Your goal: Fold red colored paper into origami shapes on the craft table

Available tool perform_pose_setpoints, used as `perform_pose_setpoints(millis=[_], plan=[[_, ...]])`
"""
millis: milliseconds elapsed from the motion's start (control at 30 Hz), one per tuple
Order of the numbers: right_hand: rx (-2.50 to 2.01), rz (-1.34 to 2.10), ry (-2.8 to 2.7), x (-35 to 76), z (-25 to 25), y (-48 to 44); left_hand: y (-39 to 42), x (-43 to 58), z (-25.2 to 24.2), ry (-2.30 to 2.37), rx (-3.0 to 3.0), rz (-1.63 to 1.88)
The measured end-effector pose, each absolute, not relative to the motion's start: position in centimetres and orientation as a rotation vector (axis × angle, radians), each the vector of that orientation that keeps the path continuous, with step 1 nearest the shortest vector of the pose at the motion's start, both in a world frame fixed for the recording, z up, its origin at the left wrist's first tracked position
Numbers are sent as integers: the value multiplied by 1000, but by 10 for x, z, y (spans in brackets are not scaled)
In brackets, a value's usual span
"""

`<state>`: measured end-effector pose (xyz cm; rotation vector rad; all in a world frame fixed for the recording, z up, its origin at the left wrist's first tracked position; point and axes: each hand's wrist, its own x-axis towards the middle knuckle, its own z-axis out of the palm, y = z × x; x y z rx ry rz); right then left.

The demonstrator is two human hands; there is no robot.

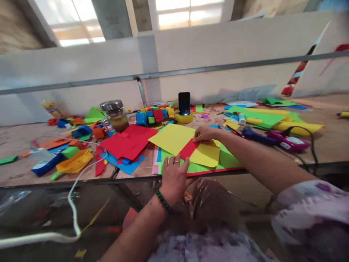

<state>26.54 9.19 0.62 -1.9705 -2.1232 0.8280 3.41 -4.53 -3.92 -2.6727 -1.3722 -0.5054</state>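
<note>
A red paper strip (189,148) lies slantwise across a yellow paper sheet (171,135), on top of a green sheet (227,157). Thumb and fingertips of my right hand (206,134) are pinched together at the strip's upper end. At its lower end, by the table edge, my left hand (174,177) rests with fingers spread on the papers. It wears a ring and a green bead bracelet (163,200). More coloured sheets stick out beneath the green one. A pile of red sheets (128,141) lies to the left, partly over blue paper (130,165).
Behind stand a phone (184,103) on a yellow tape roll (184,117), several coloured paper cubes (154,115) and a lidded glass jar (116,115). A blue tool (47,163) with a white cord lies left. At right are a purple device (289,141) and rolled yellow paper (300,127).
</note>
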Motion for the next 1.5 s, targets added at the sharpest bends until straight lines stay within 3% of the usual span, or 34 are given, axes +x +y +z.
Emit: perform_pose_setpoints(millis=[167,467,867,1200,1333,1500], plan=[[-1827,627,-2117,281,5,67,-37,33,-20,-1428,-2757,-517],[-1515,800,-2080,284,-9,24,4,32,-14,-1403,-2941,-547],[-1477,682,-1989,279,-19,28,8,33,13,-1597,-2868,-434],[-1535,371,-2079,279,-23,27,25,29,-7,-1775,-2664,-485],[-1488,316,-2170,274,-22,25,17,27,-6,-1453,-2698,-533],[-1510,301,-2201,270,-21,27,-1,29,-5,-903,-2891,-336]])
